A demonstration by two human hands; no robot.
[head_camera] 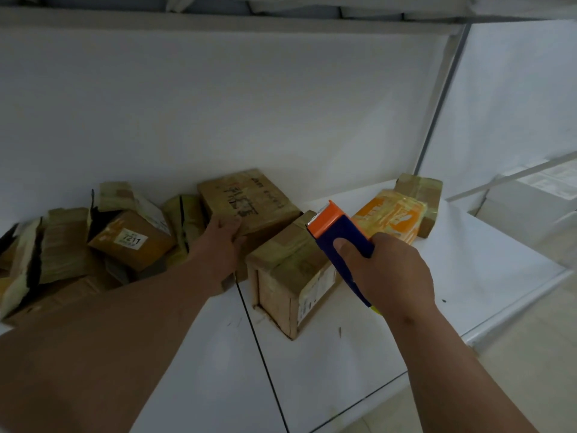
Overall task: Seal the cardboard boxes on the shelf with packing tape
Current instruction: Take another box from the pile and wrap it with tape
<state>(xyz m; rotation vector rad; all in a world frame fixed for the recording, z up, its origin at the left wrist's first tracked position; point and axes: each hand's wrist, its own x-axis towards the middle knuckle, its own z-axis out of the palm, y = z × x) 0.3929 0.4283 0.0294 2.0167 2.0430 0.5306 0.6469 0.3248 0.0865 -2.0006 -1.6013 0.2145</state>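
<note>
My right hand point(390, 270) grips a blue and orange tape dispenser point(335, 228), its toothed orange blade pointing up and away over a taped cardboard box point(287, 276) that stands on the white shelf point(343, 354). My left hand point(223, 242) rests flat on the near edge of a larger flat box with black writing point(246, 198) behind it; whether the fingers grip that box is unclear. A box with a 7211 label point(131, 239) lies tilted in the heap at the left.
Several torn, taped boxes point(46, 254) pile up at the shelf's left. An orange wrapped parcel point(393, 214) and a small box point(418, 189) lie at the back right. A metal upright point(437, 104) bounds the bay; another shelf with white boxes point(530, 198) is to the right.
</note>
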